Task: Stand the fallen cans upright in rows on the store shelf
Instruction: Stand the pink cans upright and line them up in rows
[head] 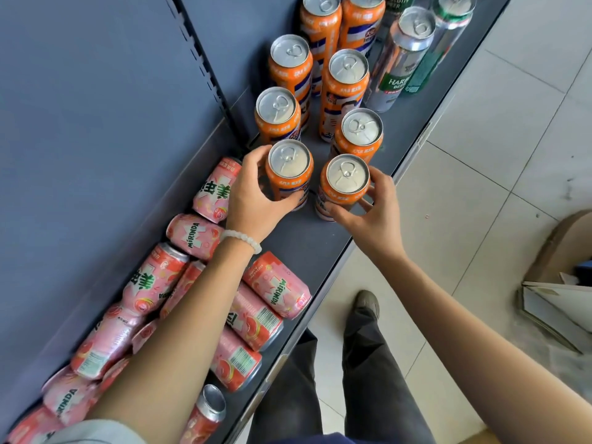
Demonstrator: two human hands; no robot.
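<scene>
Fallen pink Mirinda cans (195, 302) crowd the shelf (307, 238). Past them, left hand (253, 193) and right hand (371, 206) each grip an upright orange can (290, 168) near the shelf's front edge.

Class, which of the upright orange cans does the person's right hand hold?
The orange can nearest the shelf's front edge, gripped by the right hand; the left hand holds its neighbour.

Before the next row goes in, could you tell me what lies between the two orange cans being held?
Nothing: in the head view, only bare dark shelf shows between the left-held orange can and the right-held orange can.
</scene>
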